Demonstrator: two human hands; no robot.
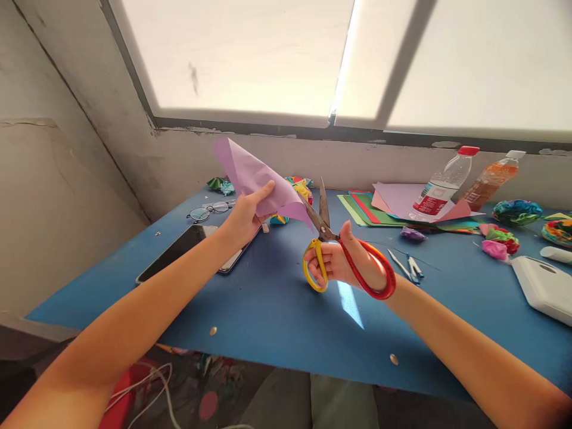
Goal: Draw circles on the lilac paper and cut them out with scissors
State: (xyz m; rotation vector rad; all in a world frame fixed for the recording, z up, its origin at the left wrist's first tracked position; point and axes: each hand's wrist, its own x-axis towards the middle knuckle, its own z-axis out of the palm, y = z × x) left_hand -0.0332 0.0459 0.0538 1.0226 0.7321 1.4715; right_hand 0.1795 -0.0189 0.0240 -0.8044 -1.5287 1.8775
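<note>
I've got left hand (243, 215) pinching folded purple paper sheet (251, 173), eleven o'clock; right hand (336, 262) gripping spread red-and-yellow-handled metal scissors (325, 231), one o'clock. Looks like cutting; next probably calls for closing blades.

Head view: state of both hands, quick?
Left hand: closed, pinching the purple paper.
Right hand: holding the red-and-yellow-handled scissors, blades open.

You've got two hands: one left hand (246, 218), one right hand (345, 263). One pair of scissors (328, 233), one held purple sheet (257, 173), two bottles (432, 196), one pair of glasses (220, 207), one worktop (272, 322).
</note>
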